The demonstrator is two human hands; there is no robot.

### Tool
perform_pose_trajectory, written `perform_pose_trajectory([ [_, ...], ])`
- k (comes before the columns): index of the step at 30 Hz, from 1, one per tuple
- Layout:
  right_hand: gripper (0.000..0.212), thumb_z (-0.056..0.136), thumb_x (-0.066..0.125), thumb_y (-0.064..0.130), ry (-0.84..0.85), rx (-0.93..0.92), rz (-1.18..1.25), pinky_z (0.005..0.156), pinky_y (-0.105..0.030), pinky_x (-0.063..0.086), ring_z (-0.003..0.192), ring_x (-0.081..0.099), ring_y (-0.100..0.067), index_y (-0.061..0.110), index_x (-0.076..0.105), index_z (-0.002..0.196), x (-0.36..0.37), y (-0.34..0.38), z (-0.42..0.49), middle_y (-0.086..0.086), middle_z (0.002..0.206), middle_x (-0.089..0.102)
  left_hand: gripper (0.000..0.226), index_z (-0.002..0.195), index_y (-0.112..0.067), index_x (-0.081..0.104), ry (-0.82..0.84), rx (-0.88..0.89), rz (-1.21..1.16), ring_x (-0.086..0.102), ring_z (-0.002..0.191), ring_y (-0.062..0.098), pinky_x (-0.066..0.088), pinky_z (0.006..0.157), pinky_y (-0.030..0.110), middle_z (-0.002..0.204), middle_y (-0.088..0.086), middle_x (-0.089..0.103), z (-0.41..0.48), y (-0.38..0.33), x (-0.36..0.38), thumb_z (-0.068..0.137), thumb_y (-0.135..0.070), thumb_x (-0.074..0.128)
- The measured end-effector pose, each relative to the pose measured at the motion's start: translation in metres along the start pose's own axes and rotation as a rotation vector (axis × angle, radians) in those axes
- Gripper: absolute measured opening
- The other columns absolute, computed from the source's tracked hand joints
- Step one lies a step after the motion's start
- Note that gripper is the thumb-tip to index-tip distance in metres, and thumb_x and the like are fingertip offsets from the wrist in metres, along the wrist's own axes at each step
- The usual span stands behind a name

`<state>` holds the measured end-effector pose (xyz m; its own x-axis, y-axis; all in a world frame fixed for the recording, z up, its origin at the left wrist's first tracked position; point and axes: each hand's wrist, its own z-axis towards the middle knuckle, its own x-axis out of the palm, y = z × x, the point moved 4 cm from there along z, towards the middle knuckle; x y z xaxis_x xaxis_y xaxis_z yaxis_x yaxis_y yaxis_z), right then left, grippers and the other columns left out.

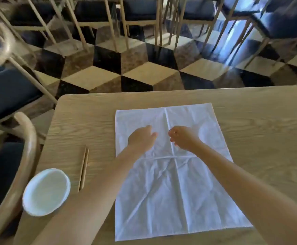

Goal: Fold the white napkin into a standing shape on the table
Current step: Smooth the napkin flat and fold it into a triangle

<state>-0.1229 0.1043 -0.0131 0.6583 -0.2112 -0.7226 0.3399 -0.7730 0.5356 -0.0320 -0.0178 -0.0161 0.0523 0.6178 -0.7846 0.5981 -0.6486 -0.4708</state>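
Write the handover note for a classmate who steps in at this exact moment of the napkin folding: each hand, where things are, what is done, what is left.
Left hand: over the napkin's far half, left of the centre crease, fingers curled, holding nothing clearly.
Right hand: mirrored just right of the crease, also loosely curled; grip on the cloth cannot be confirmed.
White napkin: spread flat on the wooden table, creased lengthwise and crosswise.
Chopsticks and white bowl lie to the left, apart from the napkin.
Done: napkin laid out.
Left: all folding and standing it up.
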Motion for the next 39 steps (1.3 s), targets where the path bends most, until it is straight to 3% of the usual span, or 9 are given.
perform_pose_trajectory([
  [6, 0.029, 0.091, 0.046, 0.011, -0.416, -0.184, -0.064, 0.097, -0.040, 0.035, 0.116, 0.044, -0.033, 0.005, 0.057, 0.117, 0.025, 0.007, 0.040, -0.013, 0.121, 0.058, 0.043, 0.138, -0.015, 0.040, -0.334, 0.076, 0.142, 0.039, 0.123, 0.029, 0.031, 0.099, 0.040, 0.138, 0.011, 0.045, 0.046, 0.000, 0.024, 0.097, -0.030, 0.039],
  [11, 0.053, 0.097, 0.022, 0.041, -0.288, -0.222, -0.306, 0.116, -0.044, -0.001, 0.144, 0.004, -0.021, 0.021, 0.024, 0.145, 0.046, -0.010, 0.078, 0.003, 0.156, 0.017, 0.061, 0.145, -0.025, 0.029, -0.362, 0.103, 0.279, 0.015, 0.144, 0.020, 0.001, 0.113, 0.051, 0.156, 0.001, 0.021, 0.075, 0.020, 0.049, 0.089, -0.043, 0.011],
  [14, 0.065, 0.087, 0.002, 0.055, -0.302, -0.227, -0.443, 0.117, -0.046, -0.005, 0.144, -0.003, -0.016, 0.032, 0.012, 0.147, 0.040, -0.032, 0.083, 0.009, 0.157, 0.007, 0.065, 0.146, -0.028, 0.024, -0.395, 0.110, 0.311, 0.010, 0.145, 0.017, -0.004, 0.114, 0.051, 0.156, -0.003, 0.018, 0.078, 0.025, 0.050, 0.087, -0.051, 0.010],
  [19, 0.068, 0.084, 0.005, 0.061, -0.395, -0.085, -0.473, 0.116, -0.047, -0.001, 0.145, 0.001, -0.020, 0.035, 0.010, 0.146, -0.002, -0.090, 0.083, 0.006, 0.157, 0.007, 0.075, 0.148, -0.033, 0.003, -0.351, 0.047, 0.365, -0.007, 0.144, 0.012, -0.009, 0.116, 0.045, 0.158, -0.009, -0.003, 0.083, 0.041, 0.039, 0.080, -0.064, -0.001],
  [24, 0.062, 0.091, 0.013, 0.055, -0.436, 0.002, -0.449, 0.118, -0.041, 0.000, 0.145, 0.001, -0.016, 0.030, 0.011, 0.147, -0.035, -0.140, 0.077, 0.003, 0.158, 0.006, 0.077, 0.148, -0.031, 0.003, -0.361, 0.009, 0.357, -0.008, 0.144, 0.010, -0.005, 0.117, 0.039, 0.158, -0.009, -0.003, 0.082, 0.069, 0.020, 0.081, -0.068, 0.002],
  [30, 0.059, 0.098, 0.016, 0.043, -0.422, 0.042, -0.381, 0.117, -0.044, -0.008, 0.144, -0.006, -0.019, 0.014, 0.007, 0.148, -0.031, -0.120, 0.061, -0.005, 0.158, 0.001, 0.062, 0.150, -0.021, 0.005, -0.310, -0.098, 0.293, -0.008, 0.145, 0.017, -0.006, 0.117, 0.044, 0.158, 0.000, -0.007, 0.074, 0.059, 0.018, 0.097, -0.049, 0.022],
  [33, 0.056, 0.098, 0.014, 0.038, -0.363, -0.171, -0.288, 0.116, -0.040, -0.007, 0.144, -0.003, -0.017, 0.012, 0.010, 0.148, 0.022, -0.067, 0.017, -0.003, 0.157, 0.005, 0.053, 0.149, -0.019, 0.015, -0.382, 0.005, 0.224, 0.000, 0.145, 0.018, -0.005, 0.115, 0.045, 0.158, 0.002, 0.004, 0.028, 0.016, 0.057, 0.100, -0.039, 0.018],
  [35, 0.056, 0.095, 0.019, 0.035, -0.310, -0.293, -0.329, 0.116, -0.044, 0.002, 0.143, 0.014, -0.021, 0.009, 0.026, 0.144, 0.065, -0.046, -0.012, -0.007, 0.154, 0.022, 0.055, 0.145, -0.019, 0.028, -0.394, 0.039, 0.212, 0.013, 0.144, 0.020, 0.003, 0.115, 0.048, 0.156, 0.004, 0.020, -0.009, 0.001, 0.090, 0.095, -0.037, 0.015],
  [39, 0.055, 0.092, 0.031, 0.044, -0.333, -0.293, -0.422, 0.113, -0.048, 0.014, 0.140, 0.027, -0.022, 0.019, 0.037, 0.141, 0.085, -0.061, -0.029, -0.003, 0.148, 0.036, 0.055, 0.143, -0.022, 0.034, -0.432, -0.050, 0.274, 0.025, 0.141, 0.019, 0.013, 0.114, 0.051, 0.151, 0.001, 0.033, -0.043, 0.020, 0.114, 0.092, -0.041, 0.024],
])
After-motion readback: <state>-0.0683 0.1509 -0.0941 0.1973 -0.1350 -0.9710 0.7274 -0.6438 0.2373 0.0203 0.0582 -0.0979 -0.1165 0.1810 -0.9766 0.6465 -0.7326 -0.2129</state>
